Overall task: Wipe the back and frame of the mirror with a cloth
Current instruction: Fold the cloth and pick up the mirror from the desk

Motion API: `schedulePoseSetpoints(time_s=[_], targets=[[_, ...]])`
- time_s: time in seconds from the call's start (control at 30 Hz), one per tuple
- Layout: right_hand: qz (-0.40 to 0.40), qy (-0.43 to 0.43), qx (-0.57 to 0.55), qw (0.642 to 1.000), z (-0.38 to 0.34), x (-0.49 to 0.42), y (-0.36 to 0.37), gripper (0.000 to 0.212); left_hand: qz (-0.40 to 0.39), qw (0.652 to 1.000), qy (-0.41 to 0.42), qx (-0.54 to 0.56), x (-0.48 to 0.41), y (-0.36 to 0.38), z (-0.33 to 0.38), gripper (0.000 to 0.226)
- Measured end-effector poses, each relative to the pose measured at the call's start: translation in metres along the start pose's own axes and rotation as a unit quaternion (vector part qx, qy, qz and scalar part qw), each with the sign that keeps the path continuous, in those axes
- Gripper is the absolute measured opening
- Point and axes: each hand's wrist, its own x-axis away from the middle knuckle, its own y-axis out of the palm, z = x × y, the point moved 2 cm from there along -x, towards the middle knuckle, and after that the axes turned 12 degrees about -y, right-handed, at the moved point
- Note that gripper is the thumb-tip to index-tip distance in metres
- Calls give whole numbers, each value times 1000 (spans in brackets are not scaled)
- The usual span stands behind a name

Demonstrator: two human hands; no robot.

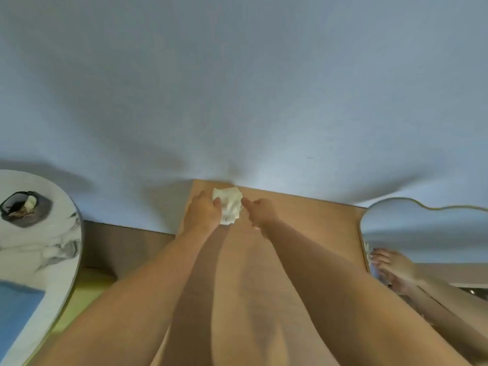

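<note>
A crumpled white cloth (228, 205) lies at the far edge of a brown wooden surface (311, 223), right against the blue-grey wall. My left hand (202, 211) grips the cloth's left side with curled fingers. My right hand (261, 213) pinches its right edge, and the fingertips are partly hidden behind the cloth. At the right stands a mirror (422, 228) with a thin wavy gold frame (433, 207). Its glass faces me and reflects a hand and the wall.
A round marble-patterned table (39, 249) is at the left, with a dark bowl (22, 208) holding small items on it. Something blue (15, 307) lies on its near part. A yellow-green floor strip (84, 286) shows between the table and the wooden surface.
</note>
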Motion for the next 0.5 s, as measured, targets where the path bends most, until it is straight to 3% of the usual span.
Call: schedulePoseSetpoints(time_s=[0.17,0.3,0.4,0.5], targets=[[-1,47,-7,999,11,-50,34,30,-36,995,-90,25,-48,33,-5,34],[2,41,-26,999,11,-59,43,20,-60,979,-162,112,-61,43,0,25],[-14,62,-101,993,8,-52,41,37,-116,950,-202,208,-53,40,5,11],[-24,70,-161,984,1,-37,18,49,-149,936,-176,266,-31,28,22,7]])
